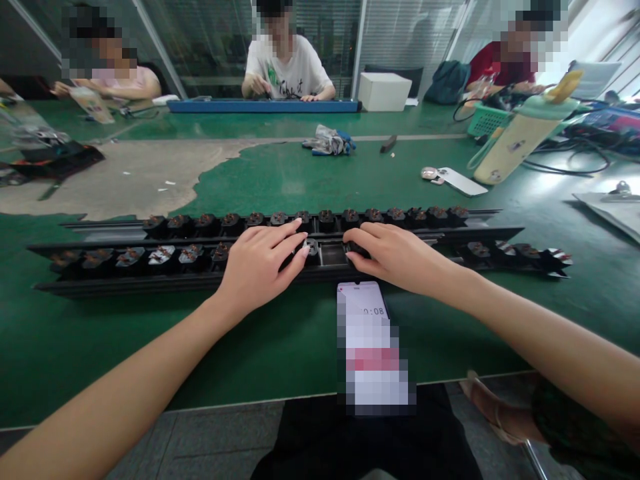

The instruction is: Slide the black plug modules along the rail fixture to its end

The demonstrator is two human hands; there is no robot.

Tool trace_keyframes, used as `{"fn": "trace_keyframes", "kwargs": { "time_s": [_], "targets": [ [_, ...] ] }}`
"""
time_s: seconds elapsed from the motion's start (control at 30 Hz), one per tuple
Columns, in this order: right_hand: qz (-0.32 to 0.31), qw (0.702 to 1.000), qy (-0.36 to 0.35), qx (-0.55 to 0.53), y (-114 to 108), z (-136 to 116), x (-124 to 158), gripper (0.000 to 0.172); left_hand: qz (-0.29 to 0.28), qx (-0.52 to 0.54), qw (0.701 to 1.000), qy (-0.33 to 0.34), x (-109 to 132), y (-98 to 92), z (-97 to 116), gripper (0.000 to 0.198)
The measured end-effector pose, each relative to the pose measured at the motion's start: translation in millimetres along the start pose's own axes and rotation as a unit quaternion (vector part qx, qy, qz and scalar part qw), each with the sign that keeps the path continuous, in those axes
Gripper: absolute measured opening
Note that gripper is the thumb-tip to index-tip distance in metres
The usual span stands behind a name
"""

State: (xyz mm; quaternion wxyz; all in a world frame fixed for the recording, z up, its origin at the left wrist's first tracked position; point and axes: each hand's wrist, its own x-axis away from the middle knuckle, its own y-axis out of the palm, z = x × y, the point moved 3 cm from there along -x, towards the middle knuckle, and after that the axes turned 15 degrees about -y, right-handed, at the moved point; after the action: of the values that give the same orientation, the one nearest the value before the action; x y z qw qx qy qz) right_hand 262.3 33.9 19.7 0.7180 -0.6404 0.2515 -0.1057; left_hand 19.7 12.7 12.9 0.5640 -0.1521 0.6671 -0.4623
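Two long black rails lie side by side across the table, each carrying a row of black socket modules with copper-coloured contacts. Over the middle of the front rail [125,283], my left hand [263,260] has its fingers and thumb closed around a socket module [313,247], partly covering it. My right hand [390,248] pinches another black socket module [357,248], largely hidden by the fingers. Between the hands shows a bare stretch of the channel [333,255]. Modules stand along the rear rail [100,231], just beyond my fingertips.
A phone [363,300] with a lit screen lies before the rails at the table's near edge. Farther off are gloves [330,141], a white phone [463,181], a bottle [523,143] and a clipboard [617,200]. Three people sit across the table, one behind a blue rail [265,107].
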Motion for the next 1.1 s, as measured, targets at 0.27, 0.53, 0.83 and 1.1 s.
{"fn": "trace_keyframes", "kwargs": {
  "time_s": [0.27,0.53,0.83,1.1],
  "targets": [
    [0.053,0.996,0.054,-0.05,-5,25,58,0.04,-0.001,0.006,1.0,-0.001,1,-0.4,1,0.039],
    [0.05,0.986,0.133,-0.087,-11,49,102,0.044,-0.011,0.006,1.0,-0.012,0,-0.8,0,0.04],
    [0.044,0.974,0.198,-0.097,-21,65,139,0.043,-0.021,0.01,0.999,-0.025,0,0.0,1,0.041],
    [0.027,0.975,0.211,-0.064,-26,67,146,0.041,-0.038,0.019,0.998,-0.045,0,-0.3,0,0.04]
  ]
}}
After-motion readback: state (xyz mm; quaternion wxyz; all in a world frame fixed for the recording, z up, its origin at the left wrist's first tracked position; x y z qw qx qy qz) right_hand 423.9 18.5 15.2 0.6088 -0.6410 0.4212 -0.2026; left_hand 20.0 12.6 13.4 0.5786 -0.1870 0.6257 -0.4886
